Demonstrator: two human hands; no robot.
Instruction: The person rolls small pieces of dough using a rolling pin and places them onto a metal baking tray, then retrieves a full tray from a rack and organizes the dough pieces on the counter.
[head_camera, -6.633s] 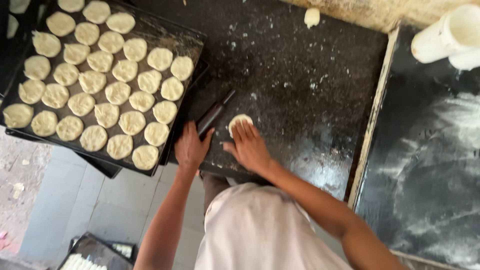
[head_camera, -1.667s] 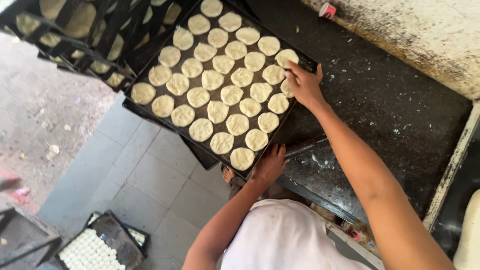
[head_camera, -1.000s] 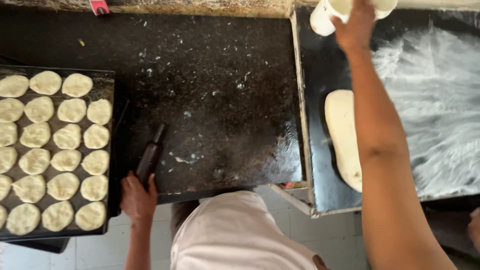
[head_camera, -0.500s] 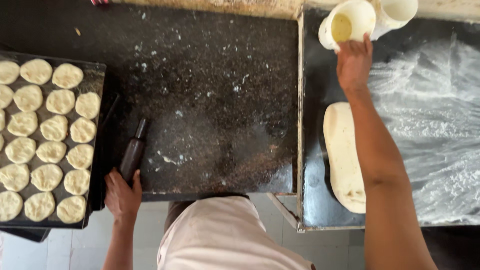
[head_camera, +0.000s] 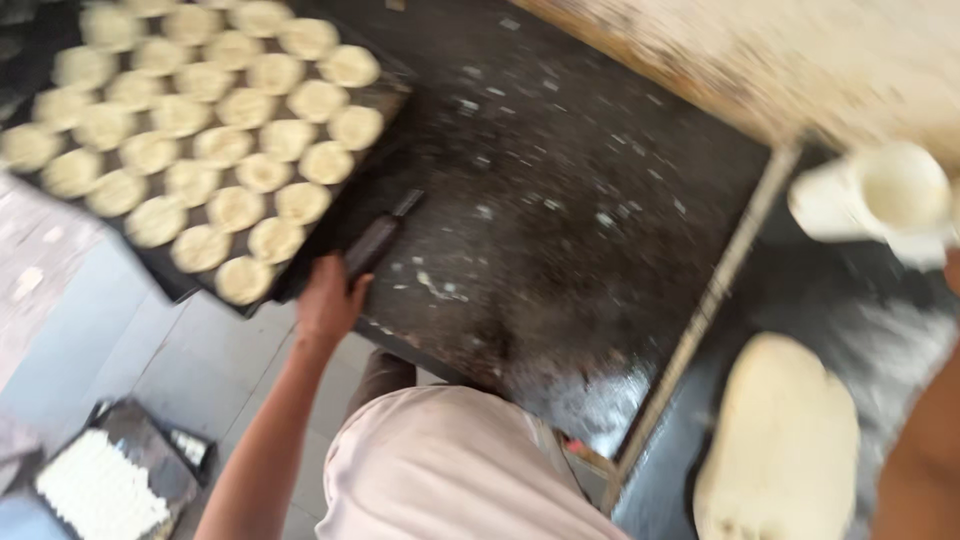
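Left hand on rolling pin, right arm off at the dough

Left hand (head_camera: 328, 298) rested on the near end of the dark cylindrical rolling pin (head_camera: 380, 238), fingers curled over it, just beside the black tray of pale round dough discs (head_camera: 200, 150). Right hand was out of frame; fingers can't tell. Large pale dough slab (head_camera: 785, 445) lay far right of the pin. Likely step: fetching dough; next calls for a portion by the pin.

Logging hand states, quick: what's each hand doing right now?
Left hand: resting on the end of the dark rolling pin; grip unclear from blur.
Right hand: out of view, only the forearm shows.
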